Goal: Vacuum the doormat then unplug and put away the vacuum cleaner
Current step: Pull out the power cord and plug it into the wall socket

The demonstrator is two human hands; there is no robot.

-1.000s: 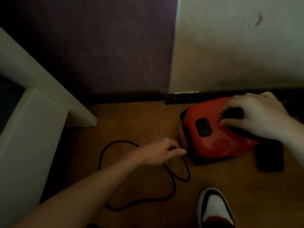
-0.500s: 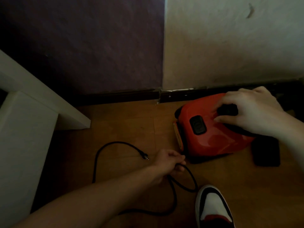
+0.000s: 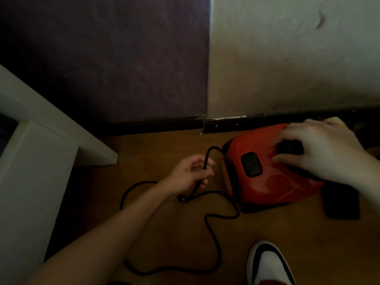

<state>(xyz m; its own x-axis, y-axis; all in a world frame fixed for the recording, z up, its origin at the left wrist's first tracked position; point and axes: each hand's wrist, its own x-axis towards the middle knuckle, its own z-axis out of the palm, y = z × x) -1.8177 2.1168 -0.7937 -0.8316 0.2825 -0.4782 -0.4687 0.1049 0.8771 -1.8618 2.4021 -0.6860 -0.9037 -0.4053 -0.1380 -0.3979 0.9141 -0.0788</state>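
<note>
I've lifted the cord (image 3: pixel 206 156) off the floor (image 3: pixel 287 229) with my left hand (image 3: pixel 191 173), carrying it farther away and towards the vacuum (image 3: pixel 267 182).

My left fingers (image 3: pixel 208 173) are curled round the black cord. It arcs from them to the vacuum's far-left corner, its loose end hangs just below my palm, and the rest loops on the wooden floor nearer me. My right hand (image 3: pixel 324 153) is closed on the dark grip atop the red vacuum. The vacuum sits on the floor at right, close to the skirting (image 3: pixel 164 124). My shoe (image 3: pixel 267 264) is at near right.
</note>
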